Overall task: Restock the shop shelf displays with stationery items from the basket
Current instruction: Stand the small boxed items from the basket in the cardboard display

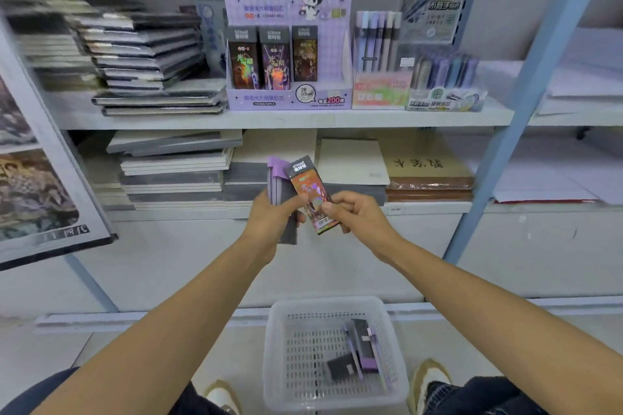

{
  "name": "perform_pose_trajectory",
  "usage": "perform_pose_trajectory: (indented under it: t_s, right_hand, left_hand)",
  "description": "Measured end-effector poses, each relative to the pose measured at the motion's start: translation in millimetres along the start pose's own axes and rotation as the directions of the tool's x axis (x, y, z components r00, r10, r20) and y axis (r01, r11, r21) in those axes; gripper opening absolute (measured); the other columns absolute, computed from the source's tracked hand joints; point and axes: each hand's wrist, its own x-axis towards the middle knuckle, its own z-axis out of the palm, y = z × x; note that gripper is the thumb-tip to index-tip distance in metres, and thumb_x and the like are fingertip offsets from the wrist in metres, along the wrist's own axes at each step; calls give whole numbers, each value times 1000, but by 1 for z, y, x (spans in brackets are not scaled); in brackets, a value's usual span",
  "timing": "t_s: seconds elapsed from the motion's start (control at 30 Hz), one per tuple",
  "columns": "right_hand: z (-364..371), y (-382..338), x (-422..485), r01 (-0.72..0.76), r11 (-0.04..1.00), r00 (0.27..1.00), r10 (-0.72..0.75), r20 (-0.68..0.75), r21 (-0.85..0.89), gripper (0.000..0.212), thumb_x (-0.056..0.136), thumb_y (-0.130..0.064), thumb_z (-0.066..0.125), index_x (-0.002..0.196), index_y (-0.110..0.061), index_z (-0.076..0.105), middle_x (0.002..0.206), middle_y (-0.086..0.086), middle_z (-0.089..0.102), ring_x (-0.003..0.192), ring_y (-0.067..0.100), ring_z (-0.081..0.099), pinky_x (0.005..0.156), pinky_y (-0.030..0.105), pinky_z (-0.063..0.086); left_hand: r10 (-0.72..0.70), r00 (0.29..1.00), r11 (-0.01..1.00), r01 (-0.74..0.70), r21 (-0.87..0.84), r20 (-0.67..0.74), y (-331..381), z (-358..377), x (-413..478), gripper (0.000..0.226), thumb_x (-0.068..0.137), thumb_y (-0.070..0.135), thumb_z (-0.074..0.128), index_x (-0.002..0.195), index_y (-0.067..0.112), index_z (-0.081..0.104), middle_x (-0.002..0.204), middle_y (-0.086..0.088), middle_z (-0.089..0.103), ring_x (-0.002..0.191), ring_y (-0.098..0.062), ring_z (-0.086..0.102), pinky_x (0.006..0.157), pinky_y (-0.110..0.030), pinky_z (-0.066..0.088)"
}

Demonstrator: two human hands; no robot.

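Display box (288,77) on shelf (286,118), basket (333,354) on floor below.

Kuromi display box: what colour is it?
The Kuromi display box is pale purple; head view.

Pack stack (280,186) in left hand (271,217), colourful pack (306,186) in right hand (355,214), basket (328,302) below.

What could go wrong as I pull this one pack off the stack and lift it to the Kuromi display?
1. The left hand holds the stack of packs only by its lower part, and the right hand pinches the colourful pack. Pulling it free may loosen the left grip, and the others could fall.
2. The Kuromi display already has three upright packs in front. Sliding another in carelessly might tip them.
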Motion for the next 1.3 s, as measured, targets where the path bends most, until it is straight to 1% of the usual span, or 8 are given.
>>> perform_pose_trajectory:
  t_s: [0.1, 0.23, 0.4, 0.53, 0.67, 0.87, 1.03, 1.3]
  right_hand:
    - [2, -26, 10, 81, 997, 997, -81, 19, -8, 12, 93, -17, 63, 103, -13, 66, 98, 2, 72, 86, 8, 67, 78, 19, 51]
    - [0, -75, 28, 246, 969, 969, -246, -3, -24, 38, 95, -9, 58, 131, -18, 50, 121, -3, 64, 108, 4, 62, 90, 22, 51]
    - [-10, -126, 55, 296, 945, 954, -301, -13, -137, 38, 90, 2, 61, 126, -8, 55, 119, 16, 65, 96, 15, 66, 88, 27, 55]
    - [-27, -165, 83, 354, 927, 913, -371, -171, -120, 30, 89, 0, 62, 117, -9, 54, 112, 7, 67, 89, 9, 67, 79, 25, 57]
    - [-39, -198, 120, 439, 873, 824, -485, -293, -213, 28, 90, 4, 59, 114, -8, 52, 103, -3, 65, 84, -2, 66, 73, 17, 55]
    - [-34, -202, 168, 360, 820, 843, -490, -221, -445, 28, 90, 1, 60, 106, -19, 52, 112, 9, 63, 94, 25, 68, 83, 42, 58]
    - [-23, -191, 186, 348, 735, 854, -505, -128, -582, 28, 91, -3, 61, 103, -26, 50, 91, -1, 61, 67, 11, 59, 59, 24, 45]
    - [-31, -206, 195, 287, 698, 938, -345, 44, -656, 27, 90, -3, 64, 100, -23, 51, 100, 7, 66, 86, 24, 69, 84, 46, 57]
  left_hand:
    - [159, 987, 985, -158, 63, -13, 22, -1, 3, 20, 82, 13, 75, 94, 16, 59, 59, 3, 63, 45, -5, 56, 48, -19, 49]
    - [259, 955, 947, -280, 158, 142, 53, -4, 4, 30, 83, 15, 75, 107, 15, 58, 72, 0, 66, 52, -7, 58, 54, -21, 52]
    - [262, 939, 948, -293, 124, 223, 94, -4, 15, 13, 89, 20, 67, 98, 12, 62, 69, 1, 71, 52, -13, 61, 51, -24, 52]
    - [189, 960, 977, -162, -141, 206, 125, -10, 34, 24, 94, 14, 40, 105, 9, 61, 76, -3, 71, 50, -16, 60, 48, -21, 48]
    - [241, 953, 963, -213, -162, 182, 140, -19, 50, 25, 95, 10, 38, 103, 10, 61, 84, -5, 74, 64, -19, 70, 56, -25, 52]
    - [345, 930, 916, -303, -263, 129, 148, -33, 62, 12, 93, 8, 59, 104, 9, 64, 93, -10, 76, 80, -28, 74, 59, -29, 58]
    - [343, 936, 915, -315, -252, 78, 149, -37, 67, 16, 87, 8, 67, 102, 14, 64, 94, -15, 75, 84, -36, 73, 63, -37, 60]
    - [354, 929, 915, -319, -246, 112, 150, -39, 66, 18, 88, 6, 67, 104, 12, 64, 91, -13, 75, 79, -32, 73, 59, -30, 58]
